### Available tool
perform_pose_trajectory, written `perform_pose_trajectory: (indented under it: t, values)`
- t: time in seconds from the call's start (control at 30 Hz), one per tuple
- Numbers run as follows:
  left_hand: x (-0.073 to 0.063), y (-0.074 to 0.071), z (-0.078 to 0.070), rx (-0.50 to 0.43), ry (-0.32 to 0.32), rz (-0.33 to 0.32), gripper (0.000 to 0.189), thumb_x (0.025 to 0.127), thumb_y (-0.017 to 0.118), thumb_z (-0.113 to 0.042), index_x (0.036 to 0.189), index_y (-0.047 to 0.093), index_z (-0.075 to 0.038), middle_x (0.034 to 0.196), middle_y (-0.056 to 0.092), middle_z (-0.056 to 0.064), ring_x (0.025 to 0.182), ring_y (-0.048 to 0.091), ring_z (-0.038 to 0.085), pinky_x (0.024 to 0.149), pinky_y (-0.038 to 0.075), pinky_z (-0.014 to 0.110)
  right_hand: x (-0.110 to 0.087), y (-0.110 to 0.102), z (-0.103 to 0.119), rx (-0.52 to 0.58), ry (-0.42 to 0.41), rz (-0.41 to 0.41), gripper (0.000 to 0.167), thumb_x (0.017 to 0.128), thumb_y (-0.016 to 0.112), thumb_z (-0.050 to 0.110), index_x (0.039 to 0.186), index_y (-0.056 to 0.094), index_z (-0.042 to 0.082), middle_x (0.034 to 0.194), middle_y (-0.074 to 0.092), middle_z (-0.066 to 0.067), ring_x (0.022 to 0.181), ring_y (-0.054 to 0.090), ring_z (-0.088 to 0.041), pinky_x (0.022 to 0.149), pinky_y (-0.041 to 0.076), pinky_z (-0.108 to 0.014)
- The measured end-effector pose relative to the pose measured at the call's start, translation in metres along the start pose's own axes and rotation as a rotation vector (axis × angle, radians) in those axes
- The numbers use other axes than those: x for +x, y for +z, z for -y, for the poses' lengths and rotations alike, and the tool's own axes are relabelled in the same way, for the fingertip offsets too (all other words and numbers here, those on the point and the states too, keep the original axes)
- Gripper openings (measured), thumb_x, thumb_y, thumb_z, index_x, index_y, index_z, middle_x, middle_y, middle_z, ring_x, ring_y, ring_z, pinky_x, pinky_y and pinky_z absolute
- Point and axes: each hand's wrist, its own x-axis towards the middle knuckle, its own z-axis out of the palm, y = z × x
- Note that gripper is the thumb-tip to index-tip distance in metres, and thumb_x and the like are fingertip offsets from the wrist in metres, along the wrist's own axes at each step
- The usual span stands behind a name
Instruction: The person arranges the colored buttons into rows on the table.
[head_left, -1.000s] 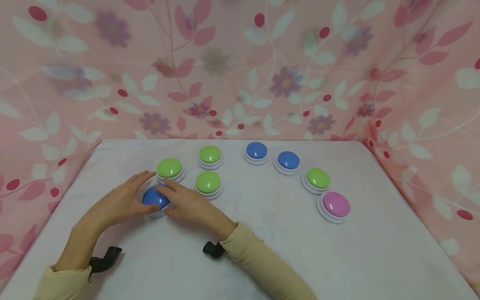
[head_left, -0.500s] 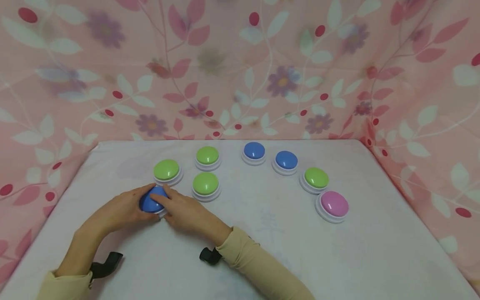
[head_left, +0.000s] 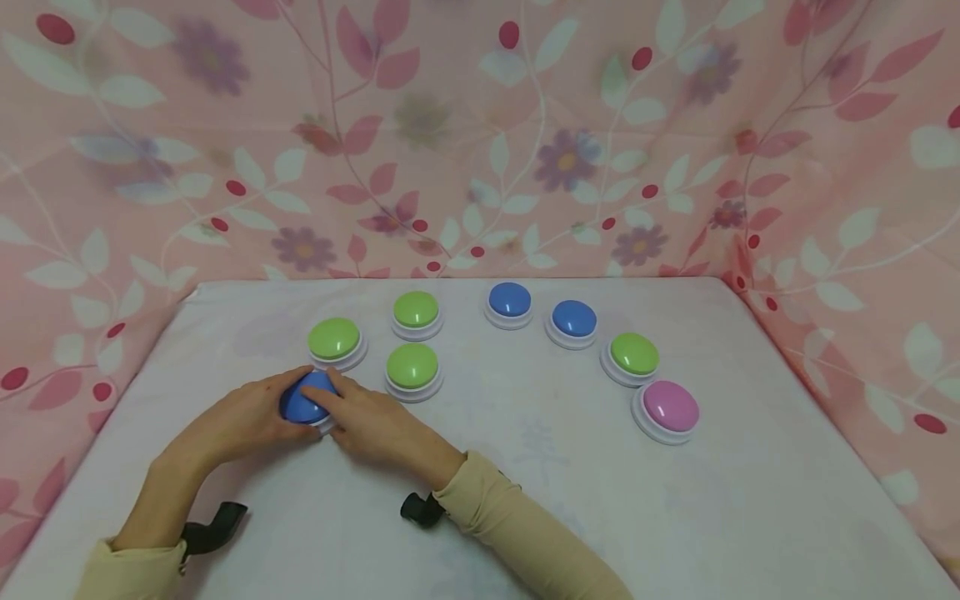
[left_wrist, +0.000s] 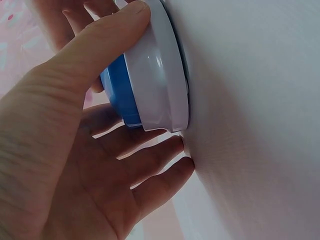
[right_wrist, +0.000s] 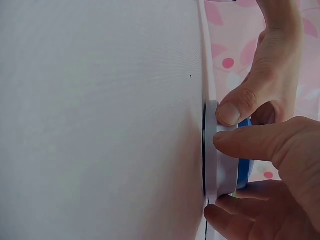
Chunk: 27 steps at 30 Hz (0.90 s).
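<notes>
A push button with a blue dome and white base (head_left: 300, 407) is at the left front of the group in the head view. My left hand (head_left: 236, 421) grips it from the left, its thumb (left_wrist: 112, 32) on the white base. From the right, my right hand (head_left: 382, 429) holds the same button. One finger reaches over the dome, and the right thumb (right_wrist: 245, 142) presses the base's side beside the left thumb (right_wrist: 230, 112). The base sits against the white tablecloth. Just behind is a green button (head_left: 333, 339); another green button (head_left: 412, 367) stands right of the hands.
Farther back are a green button (head_left: 416, 311) and two blue buttons, one left (head_left: 510, 301) and one right (head_left: 573, 319). A green button (head_left: 633, 354) and a pink button (head_left: 670, 407) stand at the right. Floral pink fabric (head_left: 450, 167) walls the table's back and sides.
Both hands have closed in on the blue button, the left fingers coming round its edge and the thumbs onto its near side. Over the last half second, almost nothing has moved.
</notes>
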Motion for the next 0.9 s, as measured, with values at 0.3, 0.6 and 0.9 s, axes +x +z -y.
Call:
perform_pose_trajectory:
  t: [0.3,0.6,0.9]
  values:
    - [0.001,0.000,0.001,0.006,0.021,-0.006,0.090,0.073,0.085,-0.046,0.138,0.050,0.004,0.124,0.062,0.027,0.108,0.064,0.040,0.092,0.049,0.058,0.000,-0.002,-0.001,0.008,-0.008,0.007,0.059,0.098,0.062,0.022,0.152,0.038,0.020,0.155,0.035,-0.013,0.125,0.056,-0.015,0.097,0.048,-0.019]
    - [-0.005,-0.007,-0.001,-0.033,-0.006,-0.007,0.092,0.074,0.084,-0.045,0.142,0.047,0.003,0.129,0.059,0.030,0.112,0.061,0.043,0.094,0.048,0.060,0.001,-0.002,-0.002,0.031,-0.024,-0.028,0.061,0.098,0.062,0.022,0.153,0.037,0.020,0.154,0.037,-0.012,0.120,0.058,-0.013,0.098,0.047,-0.019]
    - [-0.007,-0.022,-0.008,-0.083,-0.039,-0.047,0.095,0.078,0.082,-0.046,0.148,0.040,0.001,0.142,0.048,0.030,0.125,0.050,0.050,0.099,0.042,0.064,0.001,-0.010,-0.005,0.060,-0.025,-0.096,0.066,0.097,0.063,0.024,0.156,0.032,0.020,0.160,0.027,-0.016,0.140,0.043,-0.020,0.107,0.040,-0.021]
